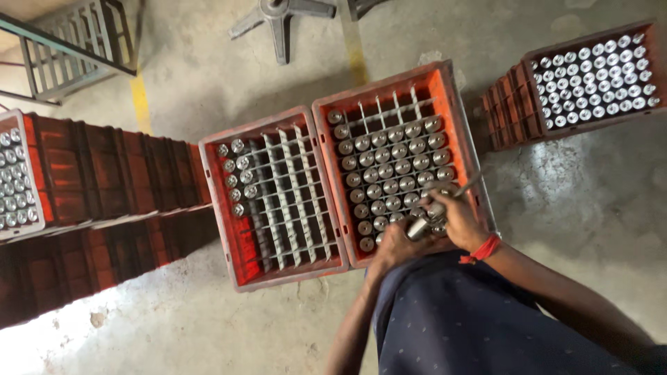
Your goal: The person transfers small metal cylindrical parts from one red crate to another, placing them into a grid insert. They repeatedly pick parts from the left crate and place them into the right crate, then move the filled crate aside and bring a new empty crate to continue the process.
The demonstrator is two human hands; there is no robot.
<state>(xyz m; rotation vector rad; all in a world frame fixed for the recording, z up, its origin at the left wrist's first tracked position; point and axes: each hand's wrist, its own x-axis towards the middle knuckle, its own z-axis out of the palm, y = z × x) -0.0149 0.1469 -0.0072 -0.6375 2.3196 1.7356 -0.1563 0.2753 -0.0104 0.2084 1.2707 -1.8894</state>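
In the head view, the left hand (pixel 392 244) and the right hand (pixel 455 221) meet over the near edge of the right crate (pixel 445 87), an orange-red plastic crate standing on the concrete floor (pixel 590 201). Between them they hold a small metal cylinder (pixel 417 228): the left hand's fingers are wrapped around its lower end, and the right hand's fingers are closed on something at its top, though what exactly cannot be told. A red band (pixel 481 250) circles the right wrist. The right crate's grid is mostly filled with upright metal cylinders (pixel 392 163), their round tops showing; its far row is empty. Touching it on the left stands the left crate (pixel 222 208), with cylinders only in its two left columns (pixel 236 173) and bare dividers elsewhere. A full crate (pixel 511 104) sits well apart at the upper right, stacked crates (pixel 104 173) at the left, and a metal chair base (pixel 278 17) lies at the top.
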